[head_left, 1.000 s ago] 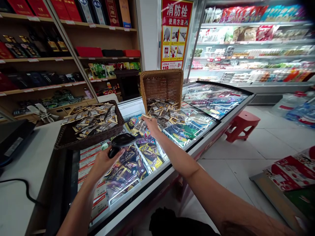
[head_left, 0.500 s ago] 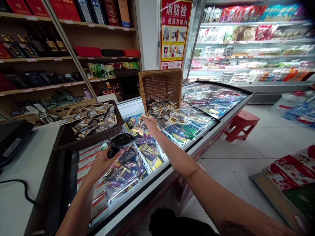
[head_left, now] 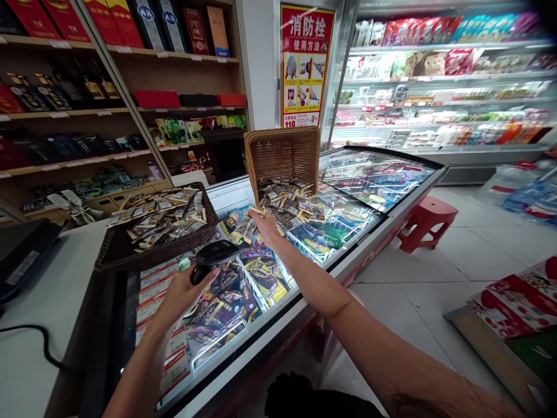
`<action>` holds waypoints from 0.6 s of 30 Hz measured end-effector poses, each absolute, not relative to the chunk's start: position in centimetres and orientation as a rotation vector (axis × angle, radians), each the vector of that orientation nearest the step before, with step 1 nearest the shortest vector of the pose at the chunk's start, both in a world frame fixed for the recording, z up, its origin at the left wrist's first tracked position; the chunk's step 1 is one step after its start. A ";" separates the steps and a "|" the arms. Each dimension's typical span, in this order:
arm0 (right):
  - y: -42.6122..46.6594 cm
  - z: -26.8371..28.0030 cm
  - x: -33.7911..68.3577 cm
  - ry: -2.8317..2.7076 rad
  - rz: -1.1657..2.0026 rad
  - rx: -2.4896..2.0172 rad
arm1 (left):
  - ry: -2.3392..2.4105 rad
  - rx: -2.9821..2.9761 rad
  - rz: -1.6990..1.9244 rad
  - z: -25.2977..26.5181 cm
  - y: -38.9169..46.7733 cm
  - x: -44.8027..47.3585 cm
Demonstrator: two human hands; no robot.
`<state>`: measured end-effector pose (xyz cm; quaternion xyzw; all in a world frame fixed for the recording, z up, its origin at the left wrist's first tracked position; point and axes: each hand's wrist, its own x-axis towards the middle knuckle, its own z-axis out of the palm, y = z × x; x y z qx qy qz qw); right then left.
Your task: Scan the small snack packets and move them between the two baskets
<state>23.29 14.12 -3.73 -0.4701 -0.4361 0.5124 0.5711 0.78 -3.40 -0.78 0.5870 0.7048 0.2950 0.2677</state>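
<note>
Head view: a pale-edged packet [head_left: 257, 211] is pinched at the fingertips of the right hand [head_left: 266, 225]; the left hand [head_left: 185, 289] grips a black scanner [head_left: 216, 252]. Beyond the right hand, heaped packets [head_left: 289, 200] could slide from the tipped basket [head_left: 285, 154] if knocked.

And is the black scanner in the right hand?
No, the left hand holds the black scanner by its handle.

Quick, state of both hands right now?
Left hand: closed around the handle of a black handheld scanner.
Right hand: closed, pinching a small packet by its tan edge.
</note>
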 end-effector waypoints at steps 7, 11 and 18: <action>13.7 -3.7 23.1 -1.006 1.287 -1.097 | 1.827 1.482 0.920 -1.9 -3.0 0.0; 13.9 -3.9 22.8 -0.991 1.277 -1.080 | 1.818 1.486 0.937 -1.5 -3.3 0.4; 15.8 -3.8 23.3 -0.896 1.164 -1.101 | 1.859 1.505 0.963 -1.4 -3.5 0.6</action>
